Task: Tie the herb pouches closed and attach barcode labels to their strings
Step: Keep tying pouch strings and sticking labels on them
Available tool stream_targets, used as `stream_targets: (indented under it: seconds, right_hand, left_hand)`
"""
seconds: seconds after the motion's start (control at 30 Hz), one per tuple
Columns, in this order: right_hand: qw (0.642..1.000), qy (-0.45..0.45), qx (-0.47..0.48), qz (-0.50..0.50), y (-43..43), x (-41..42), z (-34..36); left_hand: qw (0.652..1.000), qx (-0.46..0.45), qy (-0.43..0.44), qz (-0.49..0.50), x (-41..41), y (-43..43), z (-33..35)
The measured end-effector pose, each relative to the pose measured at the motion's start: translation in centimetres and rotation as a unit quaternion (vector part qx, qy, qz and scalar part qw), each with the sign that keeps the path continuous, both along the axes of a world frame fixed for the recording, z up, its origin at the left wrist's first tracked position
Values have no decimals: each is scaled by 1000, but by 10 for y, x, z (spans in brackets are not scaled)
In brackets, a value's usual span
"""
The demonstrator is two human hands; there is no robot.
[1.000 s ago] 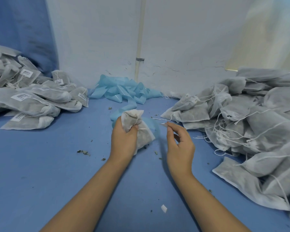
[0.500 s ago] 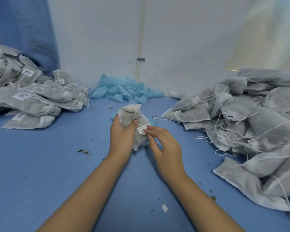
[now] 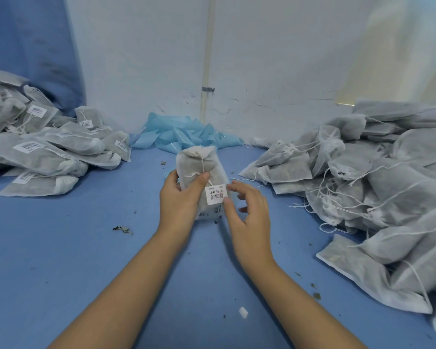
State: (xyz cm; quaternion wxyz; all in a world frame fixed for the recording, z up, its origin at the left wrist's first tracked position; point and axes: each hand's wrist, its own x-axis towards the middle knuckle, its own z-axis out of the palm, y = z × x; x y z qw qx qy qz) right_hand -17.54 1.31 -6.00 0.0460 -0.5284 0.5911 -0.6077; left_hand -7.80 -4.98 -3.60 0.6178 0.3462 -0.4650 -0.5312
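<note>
change: half a second ago i pinched the barcode label (image 3: 214, 194) at the string (image 3: 202, 162); now it hangs stuck there, so this pouch looks finished.
left hand (image 3: 180, 197): grips the pouch (image 3: 198, 170) upright over the blue table (image 3: 61, 248).
right hand (image 3: 249, 210): fingers loose, beside the label, holding nothing.
materials: fuzzy non-woven pouch, thin cord, glossy paper label.
piles: labelled pouches (image 3: 48, 147) left, unlabelled pouches (image 3: 375, 172) right.

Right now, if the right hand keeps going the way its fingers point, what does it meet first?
The right hand points up and left, toward the barcode label on the pouch that the left hand grips. Its fingertips are already at the label's edge, so it would probably meet the label first; depth is unclear.
</note>
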Motion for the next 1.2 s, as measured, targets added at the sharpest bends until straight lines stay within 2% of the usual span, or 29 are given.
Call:
stream_targets:
  seconds: [0.03, 0.1, 0.17, 0.27, 0.37, 0.53, 0.63, 0.77, 0.9, 1.03, 1.07, 1.13, 1.2]
  right_hand:
    - [995, -94, 1, 14, -1, 4, 2]
    - [958, -280, 20, 60, -5, 14, 3]
    - [926, -364, 36, 92, -6, 20, 2]
    - [924, -371, 34, 88, -7, 16, 3]
    - [916, -391, 37, 84, -8, 5, 4]
    - [870, -469, 51, 146, -9, -3, 4]
    - [865, -470, 64, 167, -10, -5, 5]
    - [847, -483, 65, 211, -9, -10, 6]
    - [851, -484, 50, 200, -10, -16, 6]
    - [866, -467, 44, 173, -13, -17, 3]
    - [866, -468, 48, 168, -14, -17, 2]
    - [858, -481, 59, 168, -16, -19, 1]
    - [843, -505, 63, 174, -16, -21, 1]
  left_hand:
    - [1000, 2, -3, -14, -2, 1, 0]
    - [999, 4, -16, -41, -4, 3, 1]
    - [997, 13, -20, -69, -5, 4, 0]
    - [992, 35, 9, -119, -2, 4, -1]
    - [989, 19, -22, -144, -2, 5, -5]
    - [989, -9, -78, -122, -3, 5, -8]
    - [992, -3, -70, -108, -2, 3, -9]
    - [988, 40, -39, -144, 2, -1, -8]
    - [979, 19, -113, -168, 2, 3, -8]
    - [974, 45, -110, -194, 1, 9, -6]
    - [980, 49, -80, -177, 1, 10, -3]
    - [982, 73, 83, -155, 2, 4, 6]
    - [942, 85, 279, -165, 9, -5, 16]
